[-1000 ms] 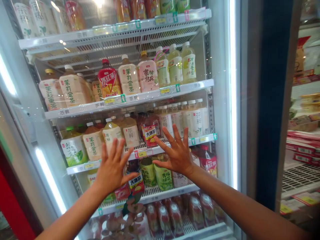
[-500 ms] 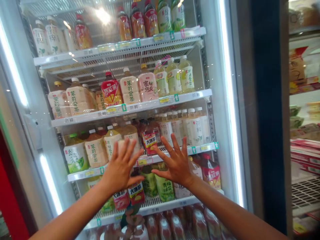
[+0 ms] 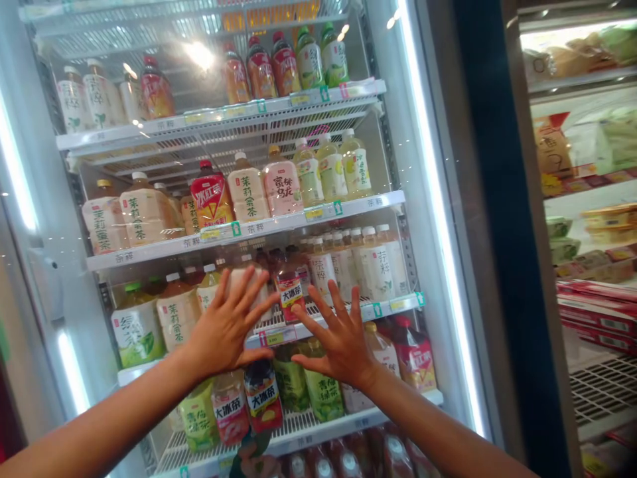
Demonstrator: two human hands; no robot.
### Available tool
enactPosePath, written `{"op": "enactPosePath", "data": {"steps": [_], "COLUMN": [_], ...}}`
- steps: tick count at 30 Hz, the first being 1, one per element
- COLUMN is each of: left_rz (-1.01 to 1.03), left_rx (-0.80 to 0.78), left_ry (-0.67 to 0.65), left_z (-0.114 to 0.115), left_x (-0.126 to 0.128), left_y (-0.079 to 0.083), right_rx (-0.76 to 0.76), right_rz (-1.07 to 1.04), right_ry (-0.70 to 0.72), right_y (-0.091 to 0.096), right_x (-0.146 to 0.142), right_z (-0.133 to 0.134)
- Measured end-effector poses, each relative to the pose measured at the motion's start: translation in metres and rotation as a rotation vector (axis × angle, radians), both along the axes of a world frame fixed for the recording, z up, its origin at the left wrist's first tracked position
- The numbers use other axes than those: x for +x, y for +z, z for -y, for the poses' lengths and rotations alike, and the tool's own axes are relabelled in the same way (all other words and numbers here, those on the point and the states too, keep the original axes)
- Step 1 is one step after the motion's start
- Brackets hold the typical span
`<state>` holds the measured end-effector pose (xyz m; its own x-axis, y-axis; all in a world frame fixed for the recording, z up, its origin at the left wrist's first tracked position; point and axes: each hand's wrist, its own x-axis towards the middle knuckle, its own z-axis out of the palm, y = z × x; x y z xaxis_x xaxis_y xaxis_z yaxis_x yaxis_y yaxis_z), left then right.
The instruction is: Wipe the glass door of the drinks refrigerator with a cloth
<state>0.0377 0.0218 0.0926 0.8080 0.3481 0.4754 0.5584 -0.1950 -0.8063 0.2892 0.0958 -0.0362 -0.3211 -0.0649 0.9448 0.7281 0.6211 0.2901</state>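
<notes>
My left hand (image 3: 227,332) is raised in front of a lit drinks cooler, fingers spread, holding nothing. Beside it on the right, my right hand (image 3: 341,342) is held up the same way, palm forward and fingers apart. Whether either one touches the cooler's glass, which shows light reflections, I cannot tell. Between the hands stands a dark tea bottle with a red and yellow label (image 3: 291,290). A large green-labelled bottle (image 3: 138,328) is left of my left hand. Behind my right fingers are several white-labelled bottles (image 3: 377,264). My hands cover parts of the middle shelf.
Wire shelves with a white front edge (image 3: 249,229) carry several rows of bottles. Bright light strips run down both sides, the right strip (image 3: 440,219) in full view. A dark post (image 3: 502,219) separates the cooler from an open case with packaged food (image 3: 597,302).
The view has swung to the right, so the cooler sits farther left and more of the food case shows. Both hands stay raised and spread, slightly lower in the picture.
</notes>
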Motion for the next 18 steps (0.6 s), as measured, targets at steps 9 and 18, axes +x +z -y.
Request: {"op": "enactPosePath", "data": {"steps": [9,18], "left_rz": [0.315,-0.005], "left_rx": [0.136,0.043], "left_ry": [0.013,-0.012], "left_z": [-0.02,-0.021], "left_x": [0.024,0.023], "left_y": [0.094,0.098], "right_rx": [0.009,0.035], "right_rz": [-0.003,-0.001], "right_ry": [-0.013,-0.019], "right_y": [0.0,0.001], "right_x": [0.0,-0.001], "right_z": [0.001,0.0]}}
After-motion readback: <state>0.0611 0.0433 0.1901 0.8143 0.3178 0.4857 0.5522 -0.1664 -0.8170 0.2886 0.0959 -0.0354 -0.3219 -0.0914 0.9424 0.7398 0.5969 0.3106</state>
